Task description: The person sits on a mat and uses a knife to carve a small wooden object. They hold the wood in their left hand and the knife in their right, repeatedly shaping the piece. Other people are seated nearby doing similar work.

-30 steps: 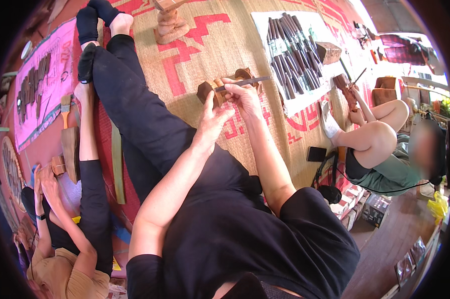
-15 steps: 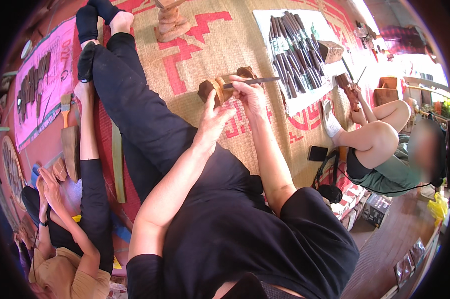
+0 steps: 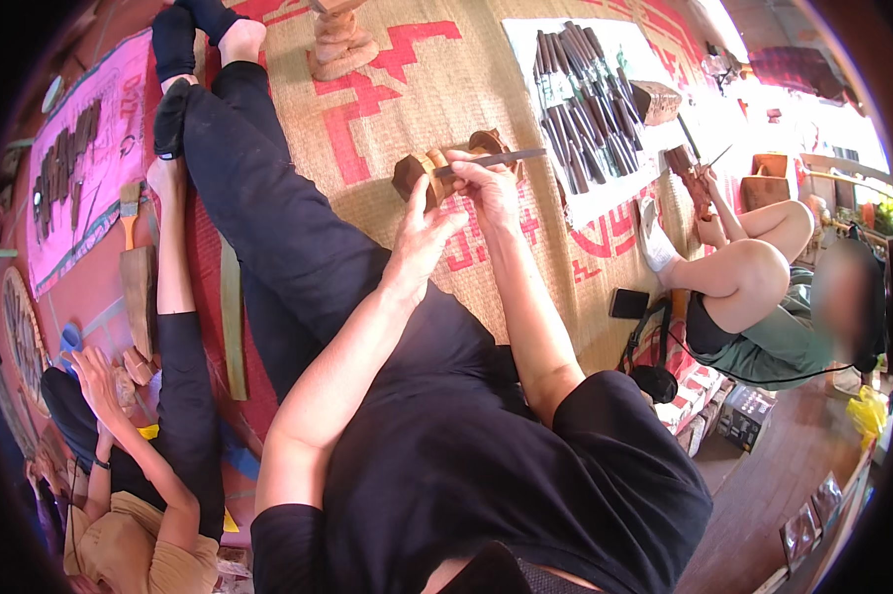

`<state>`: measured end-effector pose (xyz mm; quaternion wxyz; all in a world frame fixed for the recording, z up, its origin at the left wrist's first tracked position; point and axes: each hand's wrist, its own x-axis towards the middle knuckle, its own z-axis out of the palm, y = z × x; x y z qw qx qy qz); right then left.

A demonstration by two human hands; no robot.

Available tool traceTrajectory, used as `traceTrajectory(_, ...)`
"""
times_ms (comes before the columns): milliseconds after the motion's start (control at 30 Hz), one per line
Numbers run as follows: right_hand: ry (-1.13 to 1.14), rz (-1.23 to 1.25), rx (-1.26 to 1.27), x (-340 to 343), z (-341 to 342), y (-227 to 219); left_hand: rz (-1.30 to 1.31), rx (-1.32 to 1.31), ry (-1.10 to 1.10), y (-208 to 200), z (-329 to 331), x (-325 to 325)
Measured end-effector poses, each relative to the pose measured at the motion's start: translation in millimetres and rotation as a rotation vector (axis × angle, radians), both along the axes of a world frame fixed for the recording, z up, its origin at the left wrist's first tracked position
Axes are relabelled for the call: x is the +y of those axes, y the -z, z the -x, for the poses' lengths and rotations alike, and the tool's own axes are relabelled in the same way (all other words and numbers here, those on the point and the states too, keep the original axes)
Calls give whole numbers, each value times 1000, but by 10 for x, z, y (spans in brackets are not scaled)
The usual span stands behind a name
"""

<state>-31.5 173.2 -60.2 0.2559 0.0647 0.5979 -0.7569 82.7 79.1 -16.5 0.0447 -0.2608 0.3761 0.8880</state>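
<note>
A carved wooden piece (image 3: 404,178), brown at its ends and paler in the middle, lies crosswise over the mat. My left hand (image 3: 422,238) holds it from the near side, thumb up against the pale part. My right hand (image 3: 486,188) pinches a slim dark carving tool (image 3: 520,156), probably a chisel. Its long end points right, and its left end meets the pale middle of the wood. The fingers partly cover the working tip and the middle of the piece.
Dark-handled carving tools (image 3: 590,119) lie in rows on a white cloth, with a wooden block (image 3: 656,102) beside them. A wooden figure (image 3: 339,49) stands on the mat (image 3: 417,89). Co-workers sit at left and right. More tools (image 3: 65,168) rest on a pink cloth.
My right hand and the tool have shifted slightly left along the wood. My left hand stays about where it was. The left co-worker's hands have moved a little.
</note>
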Motion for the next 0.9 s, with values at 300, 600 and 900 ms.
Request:
traceTrajectory(300,-4,-25,3,52,-33,23,-8,15,-18,10,-1,17)
traceTrajectory(600,-29,21,15,33,-72,11,-1,19,-20,44,-1,14)
traceTrajectory(900,-22,17,35,67,-33,64,-9,31,-31,98,30,21)
